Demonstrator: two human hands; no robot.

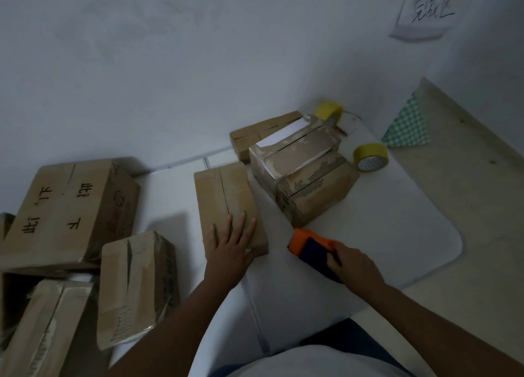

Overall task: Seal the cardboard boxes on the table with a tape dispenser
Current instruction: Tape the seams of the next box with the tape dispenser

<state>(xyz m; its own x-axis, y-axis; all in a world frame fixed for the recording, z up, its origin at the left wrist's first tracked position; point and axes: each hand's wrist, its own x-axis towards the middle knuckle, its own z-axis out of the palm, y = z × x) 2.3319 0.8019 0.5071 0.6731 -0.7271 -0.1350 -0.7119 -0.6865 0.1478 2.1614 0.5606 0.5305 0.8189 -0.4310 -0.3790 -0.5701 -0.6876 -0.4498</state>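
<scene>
Both forearms reached in from the near edge of the frame. The left hand (233,240) lay flat, fingers straight, pressing the near end of a small box (226,200) on the white tabletop (397,235). The right hand (354,266) was wrapped round the handle of an orange-and-blue tape dispenser (310,247), whose orange head pointed towards that box and stopped just short of its near right corner.

The box's long axis ran away from the person, and its open seam followed that line up the middle. In my judgement the coming stroke would run from the near end to the far end, with the right hand doing the travelling.

Room was limited: two further boxes (300,175) stood close beyond on the right, and two yellow tape rolls (370,156) lay further back. Left of the tabletop, larger cartons (71,206) sat lower down, well apart from the work.
</scene>
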